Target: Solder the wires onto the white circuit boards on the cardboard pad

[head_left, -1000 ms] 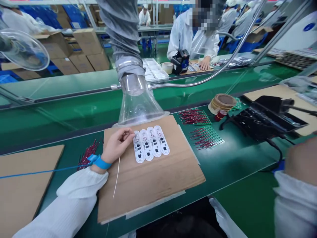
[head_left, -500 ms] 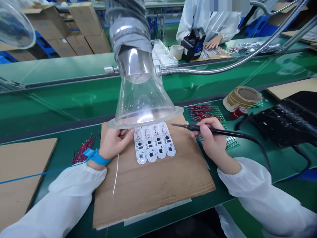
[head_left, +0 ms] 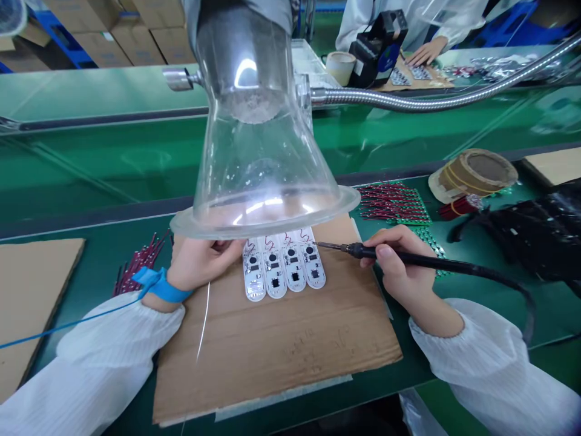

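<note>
Four-sided views aside, a row of several white rounded circuit boards [head_left: 295, 277] with red wires lies on a cardboard sheet [head_left: 281, 339]. Pinched in my right hand [head_left: 403, 263] is a black soldering iron [head_left: 363, 251], its tip at the right edge of the rightmost board. My left hand [head_left: 202, 263], with a blue strap at the wrist, is closed at the left end of the row. A thin pale solder wire [head_left: 204, 321] trails down from under it. The clear hood overhead hides part of its fingers and the boards' upper ends.
A clear fume hood [head_left: 263, 175] hangs low over the boards. Red wire bundles lie at left [head_left: 140, 263] and on green boards [head_left: 394, 203] at right. A tape roll [head_left: 472, 175] and a black bag-like item [head_left: 540, 230] stand right. Across the bench, a co-worker's hand [head_left: 426, 51] rests near boards.
The view has shifted closer and lower. The iron's tip has moved down along the rightmost board's right side. My left hand stays at the row's left end.
</note>
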Available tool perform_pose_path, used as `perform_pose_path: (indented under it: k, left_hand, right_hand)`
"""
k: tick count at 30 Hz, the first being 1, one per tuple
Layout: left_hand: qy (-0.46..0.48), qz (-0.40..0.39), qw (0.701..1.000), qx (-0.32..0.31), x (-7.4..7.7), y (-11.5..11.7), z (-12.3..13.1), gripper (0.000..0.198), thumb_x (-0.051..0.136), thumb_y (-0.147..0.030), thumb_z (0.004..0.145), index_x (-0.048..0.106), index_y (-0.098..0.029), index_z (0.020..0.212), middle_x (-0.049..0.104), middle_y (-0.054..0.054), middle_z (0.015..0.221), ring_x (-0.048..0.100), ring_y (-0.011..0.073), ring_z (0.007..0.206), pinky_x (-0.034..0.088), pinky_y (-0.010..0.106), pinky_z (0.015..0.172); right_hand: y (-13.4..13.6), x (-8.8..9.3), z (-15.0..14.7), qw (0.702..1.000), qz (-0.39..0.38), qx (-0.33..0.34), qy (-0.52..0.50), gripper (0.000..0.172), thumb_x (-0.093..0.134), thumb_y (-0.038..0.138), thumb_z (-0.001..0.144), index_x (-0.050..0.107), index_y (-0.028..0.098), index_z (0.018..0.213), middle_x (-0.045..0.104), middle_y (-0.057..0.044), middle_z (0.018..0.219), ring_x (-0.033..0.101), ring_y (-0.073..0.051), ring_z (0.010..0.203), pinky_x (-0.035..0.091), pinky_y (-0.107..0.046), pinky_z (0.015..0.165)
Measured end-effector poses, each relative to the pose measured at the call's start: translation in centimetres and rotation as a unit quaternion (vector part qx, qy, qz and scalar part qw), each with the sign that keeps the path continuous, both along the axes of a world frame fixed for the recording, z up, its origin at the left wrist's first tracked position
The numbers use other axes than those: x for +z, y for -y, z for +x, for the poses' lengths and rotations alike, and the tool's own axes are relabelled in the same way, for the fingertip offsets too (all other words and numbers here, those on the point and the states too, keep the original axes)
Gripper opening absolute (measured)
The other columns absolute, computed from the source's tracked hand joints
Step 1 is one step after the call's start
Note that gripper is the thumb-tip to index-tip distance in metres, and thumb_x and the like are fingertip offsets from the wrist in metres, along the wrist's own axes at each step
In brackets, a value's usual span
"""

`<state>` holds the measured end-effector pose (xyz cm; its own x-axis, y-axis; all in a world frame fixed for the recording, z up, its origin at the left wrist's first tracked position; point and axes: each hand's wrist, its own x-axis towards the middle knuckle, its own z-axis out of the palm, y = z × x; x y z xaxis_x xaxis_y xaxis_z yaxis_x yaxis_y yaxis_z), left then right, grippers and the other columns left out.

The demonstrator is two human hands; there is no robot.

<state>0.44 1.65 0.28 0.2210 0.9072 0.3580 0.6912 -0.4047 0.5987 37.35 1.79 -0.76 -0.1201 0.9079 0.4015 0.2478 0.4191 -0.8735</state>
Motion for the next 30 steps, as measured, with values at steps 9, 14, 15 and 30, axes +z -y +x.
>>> perform_pose_path:
  k: [9,14,15,30]
  left_hand:
    - [0.001,-0.048,0.998,0.041,-0.2,0.3,0.0,0.033,0.068,-0.049,0.094,0.058,-0.026,0.073,0.034,-0.004,0.058,0.04,0.0184,0.062,0.039,0.031,0.062]
    - [0.0,-0.058,0.998,0.02,0.3,0.2,0.4,0.029,0.063,-0.046,0.096,0.06,-0.024,0.077,0.041,-0.004,0.059,0.04,0.016,0.059,0.04,0.03,0.061]
    - [-0.001,-0.058,0.998,0.021,0.3,0.2,0.5,0.029,0.063,-0.047,0.096,0.061,-0.025,0.077,0.041,-0.004,0.058,0.04,0.0163,0.059,0.04,0.03,0.06]
    - [0.002,-0.026,1.0,0.009,0.2,0.1,0.3,0.036,0.067,-0.041,0.096,0.052,-0.025,0.068,0.036,-0.005,0.058,0.042,0.0164,0.062,0.042,0.03,0.065]
  right_hand:
    - [0.1,0.1,0.2,0.999,-0.004,0.011,0.035,0.024,0.071,0.05,0.106,0.074,0.028,0.096,0.073,-0.001,0.072,0.069,-0.019,0.054,0.053,-0.033,0.05]
    - [0.0,-0.3,0.6,0.999,0.021,0.02,0.046,0.019,0.07,0.045,0.106,0.076,0.029,0.098,0.074,-0.002,0.076,0.07,-0.02,0.06,0.051,-0.034,0.052]
    - [0.0,-0.3,0.6,0.998,0.025,0.015,0.049,0.02,0.07,0.046,0.106,0.076,0.029,0.097,0.074,-0.003,0.076,0.07,-0.02,0.06,0.05,-0.035,0.052]
    - [0.0,-0.8,1.1,0.997,0.033,0.014,0.07,0.014,0.069,0.041,0.107,0.076,0.03,0.1,0.075,-0.002,0.082,0.069,-0.02,0.063,0.051,-0.036,0.056]
